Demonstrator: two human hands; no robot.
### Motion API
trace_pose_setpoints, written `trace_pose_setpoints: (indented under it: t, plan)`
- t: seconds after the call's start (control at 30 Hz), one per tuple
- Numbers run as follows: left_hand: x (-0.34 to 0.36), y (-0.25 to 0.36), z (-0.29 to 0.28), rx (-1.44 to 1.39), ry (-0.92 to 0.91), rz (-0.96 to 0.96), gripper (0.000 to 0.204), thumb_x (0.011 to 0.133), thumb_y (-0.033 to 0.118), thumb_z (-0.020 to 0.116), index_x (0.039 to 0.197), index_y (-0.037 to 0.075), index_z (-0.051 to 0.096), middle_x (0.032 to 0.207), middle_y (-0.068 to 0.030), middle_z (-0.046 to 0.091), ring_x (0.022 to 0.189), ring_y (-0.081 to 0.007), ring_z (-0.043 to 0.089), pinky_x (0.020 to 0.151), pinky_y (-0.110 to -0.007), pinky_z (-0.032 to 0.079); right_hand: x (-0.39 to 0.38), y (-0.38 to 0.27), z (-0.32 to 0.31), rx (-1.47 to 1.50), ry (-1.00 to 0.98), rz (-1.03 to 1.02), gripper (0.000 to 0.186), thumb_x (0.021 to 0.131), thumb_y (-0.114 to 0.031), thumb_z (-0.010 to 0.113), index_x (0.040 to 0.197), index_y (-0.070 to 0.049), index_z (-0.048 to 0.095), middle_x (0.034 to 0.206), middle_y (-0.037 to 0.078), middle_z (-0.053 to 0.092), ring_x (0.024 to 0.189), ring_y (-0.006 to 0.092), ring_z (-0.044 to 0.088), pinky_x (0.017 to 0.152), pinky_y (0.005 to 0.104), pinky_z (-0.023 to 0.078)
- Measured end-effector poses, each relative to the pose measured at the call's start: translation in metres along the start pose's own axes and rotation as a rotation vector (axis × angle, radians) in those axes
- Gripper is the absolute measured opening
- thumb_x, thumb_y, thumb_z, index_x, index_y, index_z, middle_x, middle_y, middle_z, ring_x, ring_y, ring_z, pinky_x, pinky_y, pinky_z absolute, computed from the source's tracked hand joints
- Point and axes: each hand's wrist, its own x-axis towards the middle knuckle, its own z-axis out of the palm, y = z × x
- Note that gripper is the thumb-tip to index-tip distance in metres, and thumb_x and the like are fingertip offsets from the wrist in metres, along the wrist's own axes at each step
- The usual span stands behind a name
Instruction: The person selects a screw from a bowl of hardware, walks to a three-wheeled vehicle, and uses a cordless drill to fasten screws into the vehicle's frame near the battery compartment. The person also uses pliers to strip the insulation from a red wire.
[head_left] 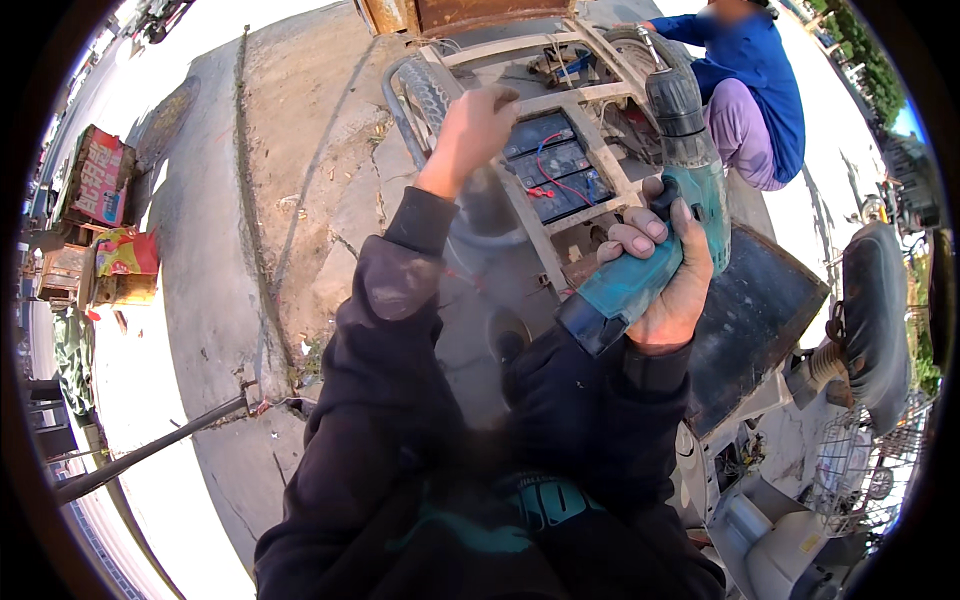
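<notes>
Clamps right fingers (634, 240) on drill (712, 198), curls left fingers (492, 106) together. Might short batteries (553, 165) by letting drill slip.

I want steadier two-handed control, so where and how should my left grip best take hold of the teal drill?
Likely the dark, blocky base of the teal drill, the left grip coming in from the left. The right grip wraps the handle, while the base juts out free at the lower left. I'd avoid the chuck, which may spin.
</notes>
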Motion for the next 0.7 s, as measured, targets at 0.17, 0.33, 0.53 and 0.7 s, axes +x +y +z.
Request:
trace_pose_setpoints:
  t: [0.17, 0.33, 0.53, 0.7]
  plan:
    - [-0.010, -0.043, 0.054, 0.615, -0.304, 0.006, 0.019, 0.080, 0.016, 0.065, 0.086, -0.002, 0.064, 0.088, -0.0263, 0.066, 0.089, -0.0430, 0.064, 0.079, -0.049, 0.051, -0.007, -0.004, -0.024, -0.008, 0.191, -0.085, 0.032, 0.096, -0.025, 0.057, 0.121, -0.005, 0.053, 0.080, -0.002, 0.051, 0.072, 0.0117, 0.052, 0.075, 0.0341, 0.050]
    - [0.000, -0.085, 0.074, 0.647, -0.391, 0.119, 0.014, 0.076, 0.014, 0.067, 0.082, 0.003, 0.072, 0.083, -0.0201, 0.070, 0.083, -0.0370, 0.069, 0.077, -0.044, 0.055, -0.001, 0.002, -0.050, -0.006, 0.351, -0.125, 0.028, 0.095, -0.023, 0.059, 0.117, -0.006, 0.055, 0.076, -0.003, 0.051, 0.070, 0.0109, 0.051, 0.073, 0.0320, 0.047]
    - [0.007, -0.109, 0.105, 0.253, -0.353, -0.063, 0.021, 0.085, 0.014, 0.066, 0.099, -0.002, 0.067, 0.073, -0.0126, 0.068, 0.064, -0.0213, 0.069, 0.062, -0.034, 0.053, 0.011, 0.004, -0.069, 0.045, 0.462, -0.156, 0.023, 0.094, -0.023, 0.059, 0.112, -0.008, 0.057, 0.075, -0.004, 0.050, 0.069, 0.0106, 0.051, 0.075, 0.0319, 0.047]
    - [0.007, -0.170, 0.135, 0.015, -0.164, -0.271, 0.029, 0.093, 0.017, 0.061, 0.112, -0.004, 0.058, 0.069, -0.0102, 0.066, 0.065, -0.0173, 0.069, 0.058, -0.033, 0.053, 0.035, 0.018, -0.066, 0.037, 0.576, -0.133, 0.021, 0.090, -0.020, 0.065, 0.106, -0.009, 0.057, 0.076, -0.001, 0.052, 0.069, 0.0136, 0.053, 0.073, 0.0335, 0.048]
